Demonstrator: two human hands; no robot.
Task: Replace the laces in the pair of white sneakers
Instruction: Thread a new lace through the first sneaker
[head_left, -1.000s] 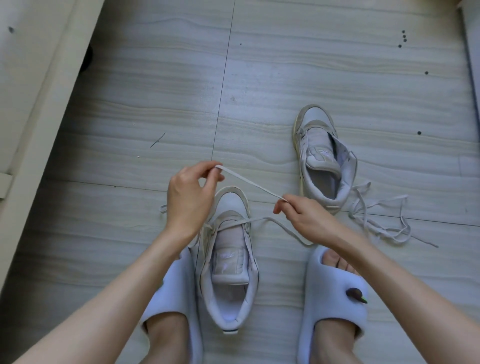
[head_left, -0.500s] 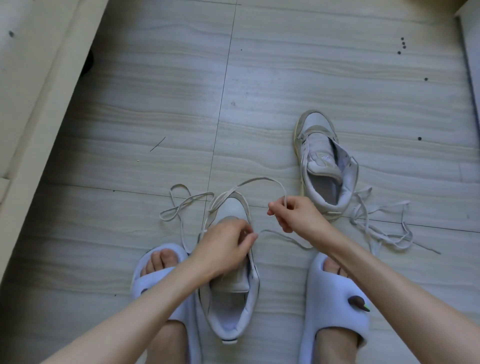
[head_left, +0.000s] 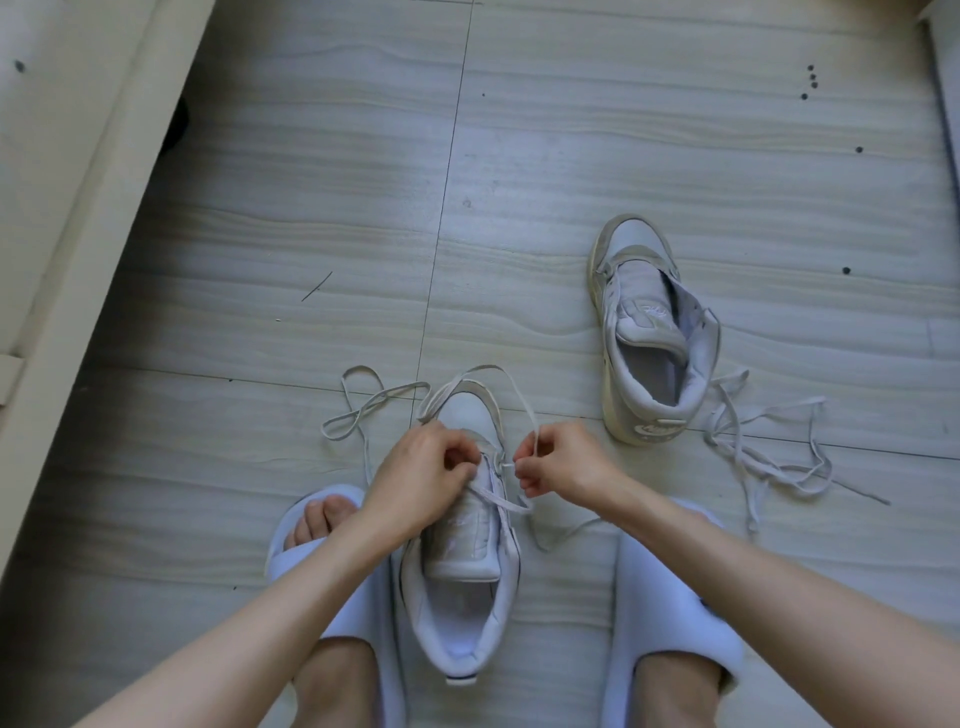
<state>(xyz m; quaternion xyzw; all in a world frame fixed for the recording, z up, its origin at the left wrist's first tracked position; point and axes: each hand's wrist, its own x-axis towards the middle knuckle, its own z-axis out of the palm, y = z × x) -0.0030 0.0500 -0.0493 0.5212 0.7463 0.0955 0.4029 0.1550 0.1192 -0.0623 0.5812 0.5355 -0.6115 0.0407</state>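
A white sneaker (head_left: 462, 587) stands on the floor between my feet, toe pointing away. A white lace (head_left: 363, 410) runs through its lowest eyelets, loops round the toe and trails off to the left. My left hand (head_left: 421, 480) rests curled on the left eyelet row, gripping the shoe's upper there. My right hand (head_left: 558, 465) pinches the lace end right beside the right eyelet row. The second sneaker (head_left: 649, 338) stands unlaced to the far right, with a loose lace (head_left: 769, 457) tangled on the floor next to it.
My feet wear pale slippers, the left slipper (head_left: 311, 551) and the right slipper (head_left: 670, 603) flanking the near sneaker. A cream furniture edge (head_left: 67, 171) runs along the left. Grey wood-pattern floor (head_left: 519, 156) stretches ahead.
Both hands came down from holding the lace stretched above the shoe. My left hand dropped onto the eyelets and my right hand moved in close to the shoe's right side with the lace end.
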